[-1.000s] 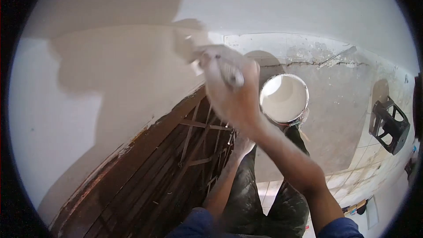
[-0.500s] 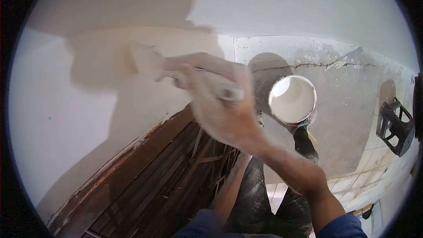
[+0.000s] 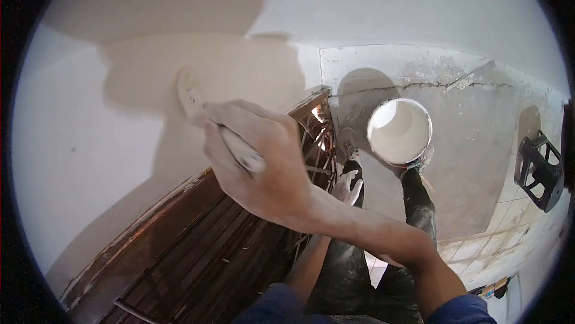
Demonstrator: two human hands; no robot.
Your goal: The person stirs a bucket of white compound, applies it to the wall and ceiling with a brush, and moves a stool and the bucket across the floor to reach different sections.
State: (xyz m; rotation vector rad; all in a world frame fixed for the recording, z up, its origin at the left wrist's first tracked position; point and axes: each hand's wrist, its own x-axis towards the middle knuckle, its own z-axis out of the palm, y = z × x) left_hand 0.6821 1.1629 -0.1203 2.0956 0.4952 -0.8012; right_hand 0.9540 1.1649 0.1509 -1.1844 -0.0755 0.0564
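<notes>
My right hand [image 3: 257, 156] is wrapped round the handle of a pale, putty-coated tool [image 3: 190, 97], whose flat end lies at the white wall [image 3: 120, 150] on the left. The exact kind of tool cannot be made out. Lower down, my left hand [image 3: 347, 189] hangs by my left leg with its whitened fingers apart and nothing in them. A round bucket [image 3: 399, 132] with white material inside stands on the floor in front of my feet.
Below the wall runs a brown wooden edge [image 3: 150, 237] with dark slats or bars [image 3: 203, 264] beside it. A black plastic stool-like object [image 3: 541, 171] is at the far right. The grey floor [image 3: 467, 162] meets a stained, cracked wall base.
My right hand has moved down and left with the tool, uncovering more of the wooden edge. My left hand, hidden before, now shows beside my leg.
</notes>
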